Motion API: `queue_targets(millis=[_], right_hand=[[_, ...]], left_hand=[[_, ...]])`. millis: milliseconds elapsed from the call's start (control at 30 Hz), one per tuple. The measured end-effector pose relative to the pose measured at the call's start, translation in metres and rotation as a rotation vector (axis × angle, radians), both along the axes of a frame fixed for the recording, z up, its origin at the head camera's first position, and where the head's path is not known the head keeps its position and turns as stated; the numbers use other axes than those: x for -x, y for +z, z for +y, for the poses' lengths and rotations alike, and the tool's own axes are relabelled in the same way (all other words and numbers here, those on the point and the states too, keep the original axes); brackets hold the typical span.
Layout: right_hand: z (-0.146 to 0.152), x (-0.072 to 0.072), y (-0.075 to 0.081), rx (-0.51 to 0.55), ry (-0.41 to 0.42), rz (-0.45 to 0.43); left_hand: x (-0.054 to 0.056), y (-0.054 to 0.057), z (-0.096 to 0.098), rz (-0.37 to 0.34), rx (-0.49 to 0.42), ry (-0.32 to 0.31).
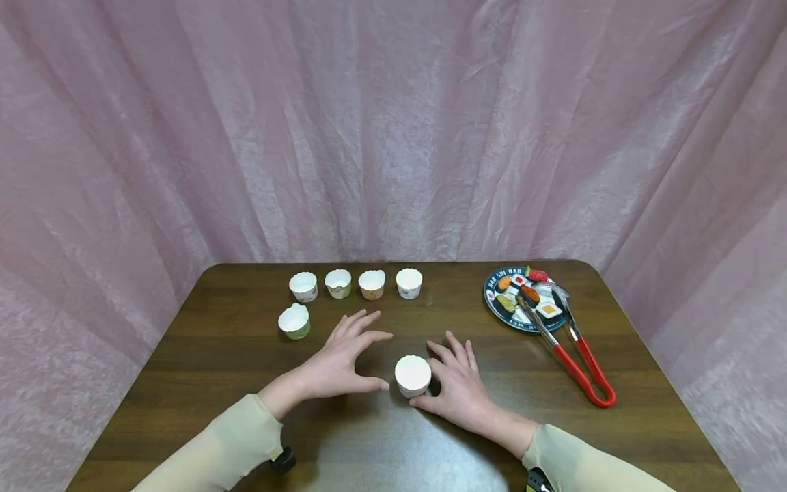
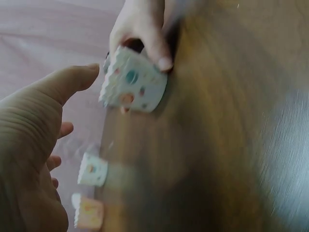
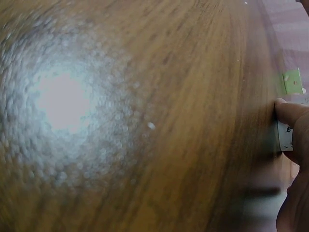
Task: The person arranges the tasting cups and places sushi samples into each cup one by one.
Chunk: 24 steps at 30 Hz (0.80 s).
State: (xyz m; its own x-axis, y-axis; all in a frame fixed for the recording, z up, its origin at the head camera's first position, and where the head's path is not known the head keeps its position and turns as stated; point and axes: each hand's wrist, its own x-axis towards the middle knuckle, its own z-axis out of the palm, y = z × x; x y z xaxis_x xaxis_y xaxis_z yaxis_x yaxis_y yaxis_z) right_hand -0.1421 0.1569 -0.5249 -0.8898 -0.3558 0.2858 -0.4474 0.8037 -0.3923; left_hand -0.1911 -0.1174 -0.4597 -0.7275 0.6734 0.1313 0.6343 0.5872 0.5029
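A white paper baking cup (image 1: pixel 412 376) with a scalloped rim and small coloured prints stands upright near the middle of the table. My right hand (image 1: pixel 461 395) grips it from the right, thumb at its near side and index finger at its far side; the left wrist view shows that thumb against the printed wall (image 2: pixel 140 84). To the left of this cup, my left hand (image 1: pixel 335 362) hovers apart from it, fingers spread and holding nothing. In the right wrist view only a strip of the held cup (image 3: pixel 285 137) shows beside the thumb.
Several more baking cups form a row at the back, including a white one (image 1: pixel 408 283); a green one (image 1: pixel 295 322) sits before the row's left end. At right, toy sushi pieces lie on a round plate (image 1: pixel 492 303), with red-handled tongs (image 1: pixel 581 372) resting partly over it.
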Motion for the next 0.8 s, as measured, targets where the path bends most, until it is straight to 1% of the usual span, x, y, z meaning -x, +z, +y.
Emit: queue_targets(millis=[167, 267, 400, 567, 800], right_hand=[[0.000, 0.001, 0.001, 0.002, -0.005, -0.020], [0.000, 0.001, 0.001, -0.004, -0.007, -0.022], [0.000, 0.001, 0.001, -0.004, -0.006, -0.023], [0.001, 0.001, 0.000, -0.009, -0.010, -0.043], [0.001, 0.002, 0.002, -0.024, -0.013, -0.041]], left_hand=[[-0.006, -0.011, 0.013, -0.059, -0.006, 0.006], [-0.007, -0.017, 0.020, -0.063, -0.002, 0.014], [-0.009, -0.022, 0.027, -0.050, -0.014, 0.020], [-0.011, -0.024, 0.033, -0.035, -0.034, 0.012], [-0.012, -0.025, 0.038, -0.044, -0.023, 0.012]])
